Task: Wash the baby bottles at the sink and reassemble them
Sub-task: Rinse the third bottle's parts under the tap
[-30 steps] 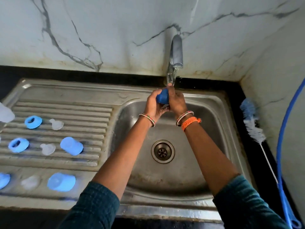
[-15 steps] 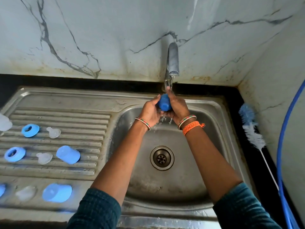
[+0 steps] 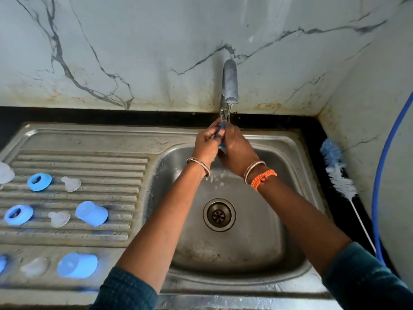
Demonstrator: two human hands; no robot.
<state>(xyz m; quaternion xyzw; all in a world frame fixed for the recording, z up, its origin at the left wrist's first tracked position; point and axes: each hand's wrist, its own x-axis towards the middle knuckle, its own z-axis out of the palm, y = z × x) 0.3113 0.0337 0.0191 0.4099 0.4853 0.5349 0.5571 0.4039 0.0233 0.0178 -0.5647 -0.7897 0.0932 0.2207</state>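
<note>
I take this for a home kitchen. Under my hands lies a stainless steel sink (image 3: 290, 148), its ribbed drainboard (image 3: 89, 162) running out past my left hand. A metal tap (image 3: 230, 83) rises just beyond my fingers from a stained, marble-patterned wall (image 3: 134, 52). Well off my right hand, a bottle brush (image 3: 337, 173) lies on the black counter (image 3: 312, 130), beside a blue hose (image 3: 380, 175).

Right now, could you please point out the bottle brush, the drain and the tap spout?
bottle brush (image 3: 335, 168): head view, on its bristles.
drain (image 3: 219, 215): head view, on the strainer's centre.
tap spout (image 3: 230, 83): head view, mid-spout.
</note>
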